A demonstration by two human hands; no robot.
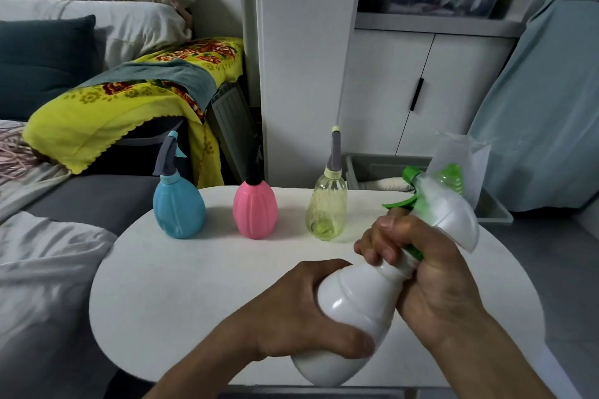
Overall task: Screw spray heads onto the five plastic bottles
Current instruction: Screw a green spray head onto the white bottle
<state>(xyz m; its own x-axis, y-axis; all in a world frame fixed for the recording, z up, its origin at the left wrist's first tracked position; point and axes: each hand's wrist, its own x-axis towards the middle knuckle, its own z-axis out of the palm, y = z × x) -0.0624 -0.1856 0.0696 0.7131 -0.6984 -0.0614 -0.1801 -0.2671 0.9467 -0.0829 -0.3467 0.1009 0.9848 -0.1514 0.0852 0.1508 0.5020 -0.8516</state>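
**Both hands closed on the white bottle**

In the lower centre of the frame the left hand [291, 311] is wrapped around the body of the white bottle [350, 311], with the fingers closed on its side. The bottle is tilted, with its neck pointing to the upper right. The right hand [421, 272] is closed tightly around the neck, where the green and white spray head [444, 204] sits. The green trigger sticks out just above the fingers of this hand.

On the white table [181, 295], in the middle of the frame, three bottles stand upright in a row with their heads on: the blue bottle [179, 207] at the left, then the pink bottle [255, 209], then the clear yellow bottle [325, 210]. A clear green bottle [452, 178] shows at the right behind the spray head, partly hidden.
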